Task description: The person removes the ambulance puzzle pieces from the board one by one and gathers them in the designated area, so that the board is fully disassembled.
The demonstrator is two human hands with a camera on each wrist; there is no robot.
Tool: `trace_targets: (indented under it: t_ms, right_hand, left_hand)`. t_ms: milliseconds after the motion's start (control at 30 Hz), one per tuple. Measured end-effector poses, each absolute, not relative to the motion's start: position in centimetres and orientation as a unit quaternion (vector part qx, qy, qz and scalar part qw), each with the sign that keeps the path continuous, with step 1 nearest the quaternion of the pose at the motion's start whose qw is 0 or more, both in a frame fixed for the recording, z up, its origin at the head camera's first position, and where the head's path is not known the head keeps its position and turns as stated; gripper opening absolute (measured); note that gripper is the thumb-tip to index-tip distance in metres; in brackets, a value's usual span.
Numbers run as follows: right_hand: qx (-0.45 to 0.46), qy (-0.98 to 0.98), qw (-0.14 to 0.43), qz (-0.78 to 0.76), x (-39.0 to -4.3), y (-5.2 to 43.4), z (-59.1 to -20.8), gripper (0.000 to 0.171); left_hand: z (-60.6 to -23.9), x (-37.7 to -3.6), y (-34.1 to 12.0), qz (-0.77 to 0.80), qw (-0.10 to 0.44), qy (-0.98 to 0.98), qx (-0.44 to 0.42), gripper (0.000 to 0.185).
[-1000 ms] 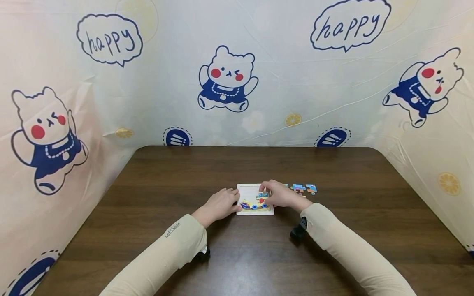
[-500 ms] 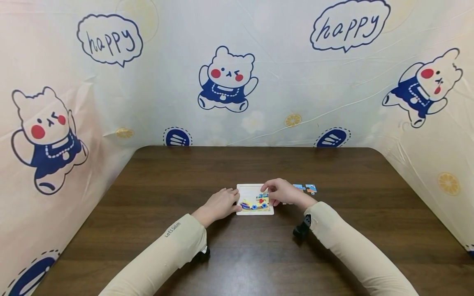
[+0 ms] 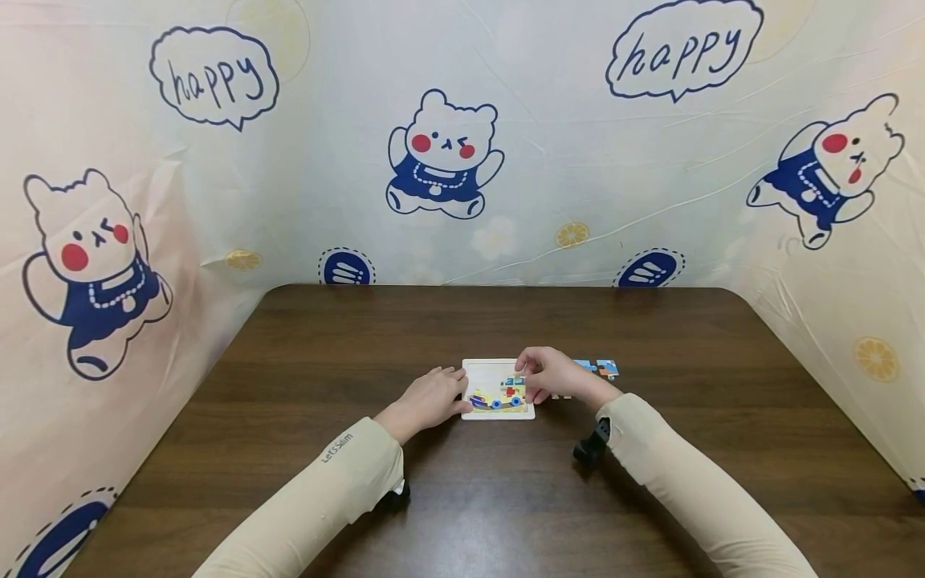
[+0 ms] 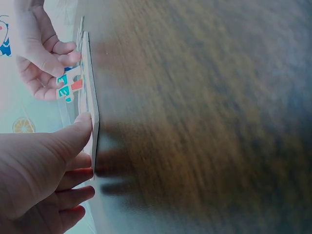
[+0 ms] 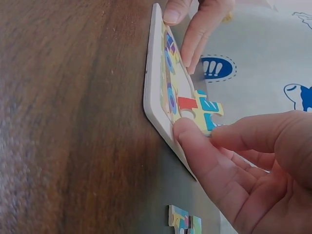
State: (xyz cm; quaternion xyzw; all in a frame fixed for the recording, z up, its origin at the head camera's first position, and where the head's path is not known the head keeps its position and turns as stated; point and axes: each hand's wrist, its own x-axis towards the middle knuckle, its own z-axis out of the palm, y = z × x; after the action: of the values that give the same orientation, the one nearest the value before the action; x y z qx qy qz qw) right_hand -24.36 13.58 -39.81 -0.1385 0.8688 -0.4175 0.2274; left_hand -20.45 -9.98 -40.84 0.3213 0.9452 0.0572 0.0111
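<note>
My right hand (image 3: 549,376) pinches a yellow jigsaw puzzle piece (image 5: 209,109) with teal windows and a red patch between thumb and fingers. In the right wrist view the piece stands tilted up over the puzzle tray (image 5: 153,105). That white-rimmed tray (image 3: 487,374) lies flat on the table, its lower part filled with fitted pieces (image 3: 497,404) that show blue wheels. At the tray's left edge, my left hand (image 3: 431,397) rests with thumb and extended fingers touching the rim. Whether the pinched piece touches its neighbours is hard to tell.
Several loose puzzle pieces (image 3: 607,369) lie on the brown table (image 3: 477,490) right of the tray, partly hidden behind the right hand. A patterned cloth (image 3: 448,48) hangs around the table's back and sides.
My right hand has shifted slightly right and away over the tray's right side, with its wrist farther right too. The left hand and the tray have stayed put.
</note>
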Motion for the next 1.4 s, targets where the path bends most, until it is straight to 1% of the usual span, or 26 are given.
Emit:
trace_targets:
  t_ms: [167,400,733,1033,1200,1400]
  right_hand:
    - [-0.133,0.879,0.213,-0.405,-24.3,13.7,-39.8,0.008]
    - [-0.137,0.885,0.197,-0.399,-24.4,14.1,-39.6,0.004]
    - [-0.132,0.886,0.169,-0.411,-24.9,15.9,-38.9,0.008]
    - [-0.163,0.874,0.153,-0.431,-25.0,18.2,-38.3,0.011]
    - [-0.138,0.884,0.142,-0.424,-25.0,19.4,-38.0,0.014]
    - [-0.13,0.888,0.131,-0.422,-25.1,21.2,-37.7,0.015]
  left_hand:
    - [-40.9,-20.5,-10.0,0.055,0.003,0.944,0.327,0.03]
    - [-40.9,-20.5,-9.9,0.055,0.015,0.948,0.312,0.031]
    - [-40.9,-20.4,-9.9,0.046,0.017,0.95,0.308,0.032]
    - [-40.9,-20.5,-9.9,0.048,0.015,0.949,0.312,0.032]
    - [-40.8,-20.4,-9.9,0.053,0.016,0.949,0.311,0.032]
    - [-40.8,-20.4,-9.8,0.053,0.02,0.95,0.307,0.032]
